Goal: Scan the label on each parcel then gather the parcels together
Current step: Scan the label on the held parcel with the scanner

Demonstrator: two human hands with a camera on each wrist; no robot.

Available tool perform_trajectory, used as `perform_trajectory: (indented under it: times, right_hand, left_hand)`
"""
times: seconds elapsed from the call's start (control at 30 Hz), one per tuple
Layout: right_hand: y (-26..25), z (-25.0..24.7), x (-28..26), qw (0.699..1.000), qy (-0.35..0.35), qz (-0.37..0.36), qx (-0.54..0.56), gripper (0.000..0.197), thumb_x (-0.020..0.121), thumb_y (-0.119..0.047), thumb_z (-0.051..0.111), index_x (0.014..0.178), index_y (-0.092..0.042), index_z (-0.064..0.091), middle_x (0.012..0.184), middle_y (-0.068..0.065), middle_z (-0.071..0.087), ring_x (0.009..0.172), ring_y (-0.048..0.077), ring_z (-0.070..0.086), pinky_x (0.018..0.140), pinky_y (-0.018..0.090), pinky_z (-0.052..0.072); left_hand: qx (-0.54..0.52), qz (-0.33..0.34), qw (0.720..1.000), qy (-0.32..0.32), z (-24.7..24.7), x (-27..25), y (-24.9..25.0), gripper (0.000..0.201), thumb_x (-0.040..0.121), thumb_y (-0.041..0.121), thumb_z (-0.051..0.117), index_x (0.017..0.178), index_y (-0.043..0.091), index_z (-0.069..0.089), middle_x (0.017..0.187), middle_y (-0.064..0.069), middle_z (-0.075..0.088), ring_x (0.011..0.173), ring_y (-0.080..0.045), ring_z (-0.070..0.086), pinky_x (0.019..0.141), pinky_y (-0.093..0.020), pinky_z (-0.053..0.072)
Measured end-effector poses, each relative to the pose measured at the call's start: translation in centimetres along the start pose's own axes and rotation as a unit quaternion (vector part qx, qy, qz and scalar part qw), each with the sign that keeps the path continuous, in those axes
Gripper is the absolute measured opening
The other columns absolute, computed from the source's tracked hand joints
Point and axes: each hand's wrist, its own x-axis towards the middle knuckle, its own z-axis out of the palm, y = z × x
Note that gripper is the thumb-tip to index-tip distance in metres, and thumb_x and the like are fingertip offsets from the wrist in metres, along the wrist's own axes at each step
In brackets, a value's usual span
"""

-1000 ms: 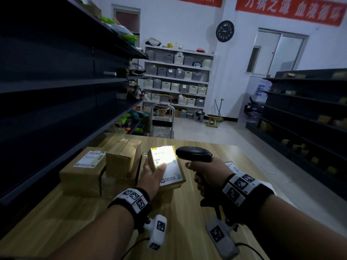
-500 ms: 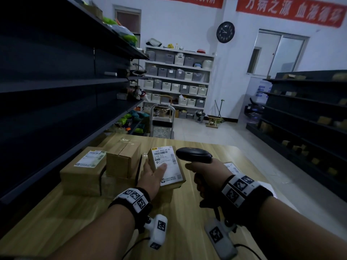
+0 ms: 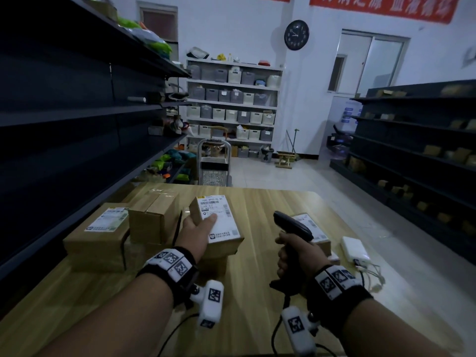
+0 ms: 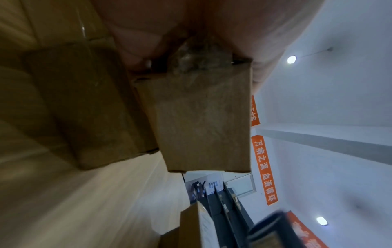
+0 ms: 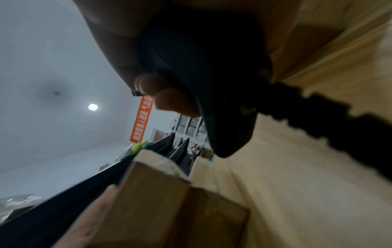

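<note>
My left hand [image 3: 198,228] grips a small cardboard parcel [image 3: 221,222] with a white label on top, held above the wooden table [image 3: 257,292]; its brown underside [image 4: 203,120] fills the left wrist view. My right hand [image 3: 296,251] holds a black barcode scanner [image 3: 292,224] by its handle [image 5: 212,83], to the right of that parcel. On the left stand a flat labelled parcel [image 3: 98,238] and a taller taped box [image 3: 154,215]. Another labelled parcel [image 3: 309,225] lies behind the scanner, partly hidden.
A white adapter with cables [image 3: 355,249] lies at the table's right edge. Dark shelving [image 3: 77,112] runs close along the left of the table, and more shelving [image 3: 412,150] stands across the aisle. A trolley [image 3: 213,163] stands beyond the far edge.
The scanner's light on the label went out. My right hand has drawn the scanner to the right, away from the parcel, which my left hand still holds.
</note>
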Motion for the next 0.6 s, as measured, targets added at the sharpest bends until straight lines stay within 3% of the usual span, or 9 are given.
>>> perform_trajectory:
  times: [0.07, 0.17, 0.23, 0.3, 0.4, 0.5, 0.6]
  right_hand:
    - [1.0, -2.3, 0.6, 0.999, 0.029, 0.012, 0.025, 0.026, 0.088, -0.027, 0.080, 0.096, -0.007, 0.065, 0.060, 0.009, 0.044, 0.047, 0.024, 0.044, 0.055, 0.033, 0.045]
    - [1.8, -5.0, 1.0, 0.995, 0.061, 0.052, 0.058, 0.030, 0.088, -0.040, 0.079, 0.078, -0.014, 0.068, 0.060, 0.006, 0.047, 0.051, 0.026, 0.048, 0.067, 0.047, 0.057]
    - [2.2, -6.5, 1.1, 0.993, 0.065, 0.060, 0.083, 0.038, 0.092, -0.044, 0.074, 0.072, -0.013, 0.065, 0.058, 0.006, 0.047, 0.050, 0.027, 0.048, 0.057, 0.042, 0.057]
    - [2.7, -7.8, 1.4, 0.990, 0.064, 0.046, 0.114, 0.034, 0.092, -0.041, 0.073, 0.080, -0.011, 0.065, 0.059, 0.006, 0.049, 0.049, 0.026, 0.050, 0.052, 0.037, 0.052]
    - [3.9, -10.2, 2.2, 0.988, 0.060, 0.032, 0.138, 0.038, 0.080, -0.041, 0.077, 0.093, -0.008, 0.066, 0.065, 0.009, 0.052, 0.055, 0.028, 0.054, 0.059, 0.039, 0.050]
    - [5.2, -12.5, 2.6, 0.980, 0.071, 0.035, 0.185, 0.039, 0.078, -0.044, 0.080, 0.086, -0.007, 0.069, 0.070, 0.011, 0.053, 0.062, 0.030, 0.056, 0.066, 0.043, 0.053]
    - [6.1, -13.7, 3.0, 0.965, 0.066, 0.032, 0.251, 0.034, 0.088, -0.045, 0.074, 0.080, -0.012, 0.071, 0.071, 0.006, 0.049, 0.062, 0.025, 0.052, 0.064, 0.041, 0.050]
  left_hand:
    - [-0.001, 0.002, 1.000, -0.007, 0.5, -0.5, 0.8, 0.065, 0.100, 0.061, 0.068, 0.149, 0.022, 0.055, 0.112, -0.003, 0.079, 0.099, -0.026, 0.075, 0.093, -0.042, 0.060]
    - [-0.005, 0.017, 0.999, -0.030, 2.5, -1.5, 1.4, 0.062, 0.097, 0.065, 0.069, 0.143, 0.025, 0.058, 0.113, -0.002, 0.079, 0.102, -0.026, 0.075, 0.100, -0.046, 0.060]
    - [-0.008, 0.019, 0.998, -0.055, 4.4, -2.0, 1.3, 0.069, 0.088, 0.073, 0.071, 0.139, 0.027, 0.059, 0.112, -0.002, 0.080, 0.103, -0.026, 0.076, 0.105, -0.049, 0.058]
    - [-0.028, 0.000, 0.997, -0.071, 6.5, -1.6, 0.6, 0.090, 0.070, 0.083, 0.073, 0.139, 0.025, 0.059, 0.112, -0.004, 0.082, 0.104, -0.028, 0.078, 0.105, -0.051, 0.059]
    - [-0.043, -0.045, 0.993, -0.099, 9.1, -0.8, -1.1, 0.108, 0.054, 0.087, 0.076, 0.139, 0.023, 0.058, 0.114, -0.007, 0.082, 0.105, -0.033, 0.079, 0.101, -0.057, 0.062]
    - [-0.044, -0.092, 0.987, -0.120, 11.5, 0.8, -3.6, 0.116, 0.046, 0.091, 0.084, 0.137, 0.022, 0.064, 0.113, -0.009, 0.084, 0.103, -0.036, 0.081, 0.096, -0.060, 0.065]
    - [-0.034, -0.124, 0.985, -0.113, 13.2, 2.4, -5.9, 0.114, 0.046, 0.088, 0.081, 0.135, 0.018, 0.069, 0.113, -0.010, 0.084, 0.101, -0.036, 0.081, 0.096, -0.058, 0.065]
